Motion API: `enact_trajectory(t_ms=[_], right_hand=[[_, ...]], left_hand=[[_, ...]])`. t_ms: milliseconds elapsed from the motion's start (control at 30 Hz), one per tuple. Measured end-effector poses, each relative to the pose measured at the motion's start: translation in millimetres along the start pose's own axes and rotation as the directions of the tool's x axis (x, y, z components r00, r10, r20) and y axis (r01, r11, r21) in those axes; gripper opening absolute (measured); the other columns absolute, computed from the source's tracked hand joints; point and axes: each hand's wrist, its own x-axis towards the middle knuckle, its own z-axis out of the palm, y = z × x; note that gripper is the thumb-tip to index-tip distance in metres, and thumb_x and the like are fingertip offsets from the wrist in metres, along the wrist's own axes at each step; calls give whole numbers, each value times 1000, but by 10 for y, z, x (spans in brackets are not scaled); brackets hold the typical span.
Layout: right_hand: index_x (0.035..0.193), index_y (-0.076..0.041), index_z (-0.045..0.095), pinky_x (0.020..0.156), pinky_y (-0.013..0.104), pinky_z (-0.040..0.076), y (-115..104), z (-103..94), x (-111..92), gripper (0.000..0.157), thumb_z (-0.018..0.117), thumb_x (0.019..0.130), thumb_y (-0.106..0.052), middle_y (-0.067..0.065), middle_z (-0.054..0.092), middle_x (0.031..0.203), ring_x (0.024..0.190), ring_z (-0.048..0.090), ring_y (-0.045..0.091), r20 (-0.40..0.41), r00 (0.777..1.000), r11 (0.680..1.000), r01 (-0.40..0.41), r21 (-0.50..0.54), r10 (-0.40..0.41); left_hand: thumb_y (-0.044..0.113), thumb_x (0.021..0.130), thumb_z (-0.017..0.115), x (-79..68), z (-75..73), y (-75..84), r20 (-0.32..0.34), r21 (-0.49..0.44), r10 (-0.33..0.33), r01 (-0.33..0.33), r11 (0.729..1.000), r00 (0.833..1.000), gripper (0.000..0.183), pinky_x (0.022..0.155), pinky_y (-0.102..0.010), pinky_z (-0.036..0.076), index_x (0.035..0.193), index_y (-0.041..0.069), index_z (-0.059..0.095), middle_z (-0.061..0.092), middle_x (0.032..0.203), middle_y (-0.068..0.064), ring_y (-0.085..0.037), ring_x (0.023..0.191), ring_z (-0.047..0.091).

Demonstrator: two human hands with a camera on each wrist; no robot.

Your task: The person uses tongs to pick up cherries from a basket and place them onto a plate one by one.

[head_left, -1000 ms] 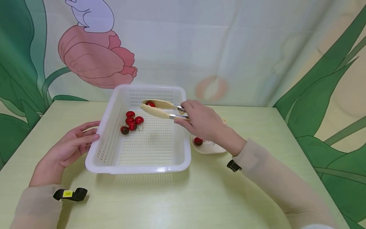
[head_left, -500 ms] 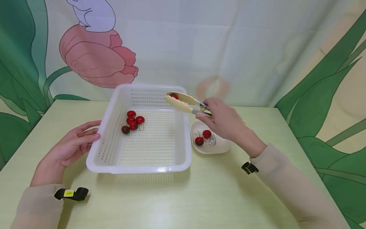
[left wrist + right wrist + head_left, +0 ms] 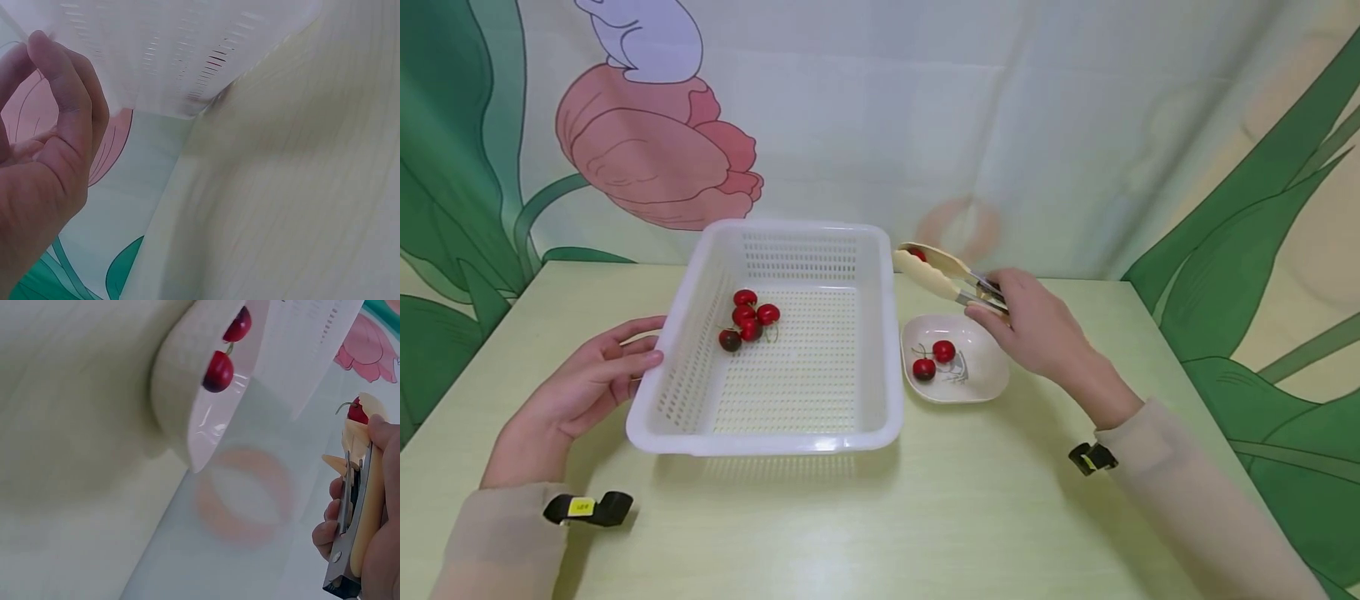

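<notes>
My right hand [image 3: 1037, 325] grips cream-tipped metal tongs [image 3: 936, 277]. Between their tips is a red cherry [image 3: 357, 411], its stem sticking out in the right wrist view. The tongs are in the air, just right of the white plastic basket [image 3: 891, 367] and above the far side of a small white dish [image 3: 988, 367]. Two cherries [image 3: 943, 351] lie in that dish. Several more cherries [image 3: 750, 330] sit in a cluster at the basket's left. My left hand [image 3: 587, 379] holds the basket's left rim between thumb and bent fingers; the fingertips are partly hidden.
A pale wooden table [image 3: 760, 533] carries the basket and dish, which stand side by side. Behind its far edge hangs a printed curtain [image 3: 850, 125] with a flower and green leaves.
My right hand has moved right, carrying the tongs and cherry from over the basket past its right rim. The dish's two cherries have come into full view. My left hand stays at the rim.
</notes>
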Motion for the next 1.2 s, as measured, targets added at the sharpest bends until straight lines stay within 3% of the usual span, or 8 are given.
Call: enact_trajectory(t_ms=[400,700,1200], right_hand=[[132,1,54,75,43,47,252,97,-208,59,58,103,-50,12,58,113,95,53,28,64,996,998,-64,2,64],[128,2,55,75,42,50,330,227,-289,56,61,102,-48,11,60,107,91,54,27,117,991,998,-56,-27,58],[129,2,56,81,45,53,382,365,-369,59,61,102,-50,13,62,114,96,56,27,181,983,997,-20,-76,33]], left_hand=[[-3,106,49,7,-4,-11,1,6,2,-2,1000,1000,41,87,-36,59,142,16,50,70,125,-4,-22,103,73],[-2,106,50,9,-11,-9,-9,3,-1,1,1000,1000,41,87,-36,59,142,16,51,70,125,-3,-22,103,73],[-1,105,51,6,8,10,-23,9,-11,11,1000,1000,40,87,-36,59,141,17,50,69,125,-2,-22,104,73]])
